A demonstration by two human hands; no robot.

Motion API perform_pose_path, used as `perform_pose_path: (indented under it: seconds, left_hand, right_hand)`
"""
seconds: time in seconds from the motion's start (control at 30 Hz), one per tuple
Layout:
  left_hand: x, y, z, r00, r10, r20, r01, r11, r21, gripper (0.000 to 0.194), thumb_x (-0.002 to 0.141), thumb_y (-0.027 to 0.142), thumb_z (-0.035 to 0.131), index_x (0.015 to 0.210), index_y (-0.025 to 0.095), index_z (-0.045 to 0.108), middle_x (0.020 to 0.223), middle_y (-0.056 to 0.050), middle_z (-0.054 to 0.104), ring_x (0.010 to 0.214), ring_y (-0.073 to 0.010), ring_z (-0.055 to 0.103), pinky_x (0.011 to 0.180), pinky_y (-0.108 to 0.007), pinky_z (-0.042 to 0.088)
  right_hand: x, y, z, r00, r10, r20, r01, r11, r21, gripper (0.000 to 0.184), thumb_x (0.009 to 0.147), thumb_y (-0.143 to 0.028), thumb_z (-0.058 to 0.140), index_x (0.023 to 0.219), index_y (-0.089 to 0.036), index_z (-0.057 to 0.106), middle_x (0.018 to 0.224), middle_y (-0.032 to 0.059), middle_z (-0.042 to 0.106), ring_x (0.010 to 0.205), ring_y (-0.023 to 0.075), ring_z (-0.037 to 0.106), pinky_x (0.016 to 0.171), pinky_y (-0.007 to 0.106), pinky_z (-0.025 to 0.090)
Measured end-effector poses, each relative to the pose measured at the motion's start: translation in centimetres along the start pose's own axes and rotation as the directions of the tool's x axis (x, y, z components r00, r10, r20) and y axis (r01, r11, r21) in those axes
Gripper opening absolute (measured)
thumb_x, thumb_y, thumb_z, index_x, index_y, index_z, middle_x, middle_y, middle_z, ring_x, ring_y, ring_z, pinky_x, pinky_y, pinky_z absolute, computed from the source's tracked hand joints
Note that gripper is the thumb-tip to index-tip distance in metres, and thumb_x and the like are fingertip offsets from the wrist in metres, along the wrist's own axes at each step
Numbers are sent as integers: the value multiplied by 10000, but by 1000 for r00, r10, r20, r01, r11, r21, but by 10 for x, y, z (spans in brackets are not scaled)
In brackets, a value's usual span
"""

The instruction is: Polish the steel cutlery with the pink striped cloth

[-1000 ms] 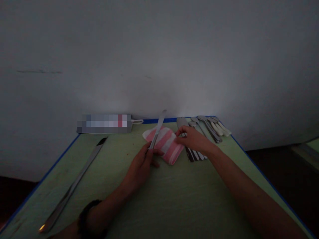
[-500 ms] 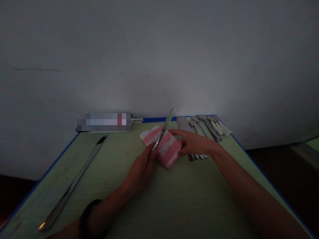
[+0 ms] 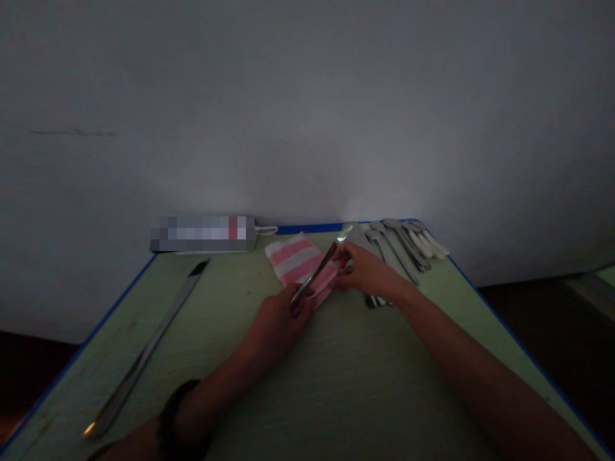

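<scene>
My left hand (image 3: 281, 317) is closed around the near end of a table knife (image 3: 314, 278). The knife slants up to the right, with its shiny blade toward the wall. Under and beside it is a folded pink-and-white striped cloth (image 3: 295, 257). My right hand (image 3: 362, 269) pinches the cloth's right edge close to the blade; its fingertips are partly hidden. Behind that hand lie several spoons (image 3: 396, 253), some with white handles (image 3: 429, 243), and other silver cutlery partly covered by it.
A long flat metal utensil (image 3: 151, 346) with a dark slanted tip lies on the left of the green table (image 3: 230, 410). At the back left is a blurred-out box (image 3: 204, 234) with a white cord loop (image 3: 267, 230). A grey wall (image 3: 307, 115) stands behind the blue table edge.
The knife has tilted lower, its tip now nearer the table's back edge. My right hand has shifted slightly left along the cloth, and the cloth has been turned and spread leftward.
</scene>
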State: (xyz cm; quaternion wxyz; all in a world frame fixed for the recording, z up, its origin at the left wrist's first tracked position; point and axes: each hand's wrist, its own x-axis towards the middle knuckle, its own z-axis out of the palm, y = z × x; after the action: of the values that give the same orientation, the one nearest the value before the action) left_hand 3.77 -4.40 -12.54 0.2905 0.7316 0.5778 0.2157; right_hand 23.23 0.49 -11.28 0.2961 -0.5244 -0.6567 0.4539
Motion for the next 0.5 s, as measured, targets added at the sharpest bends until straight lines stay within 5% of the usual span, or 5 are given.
perform_pose_path:
  seconds: [0.5]
  left_hand:
    - [-1, -1, -1, 999, 44, 3, -44, 998, 43, 226, 838, 363, 505, 895, 178, 621, 708, -23, 676, 595, -169, 625, 560, -235, 397]
  right_hand:
    - [5, 7, -8, 988, -49, -148, -14, 915, -402, 244, 644, -196, 648, 827, -177, 488, 790, 8, 556, 667, 111, 500, 589, 239, 374]
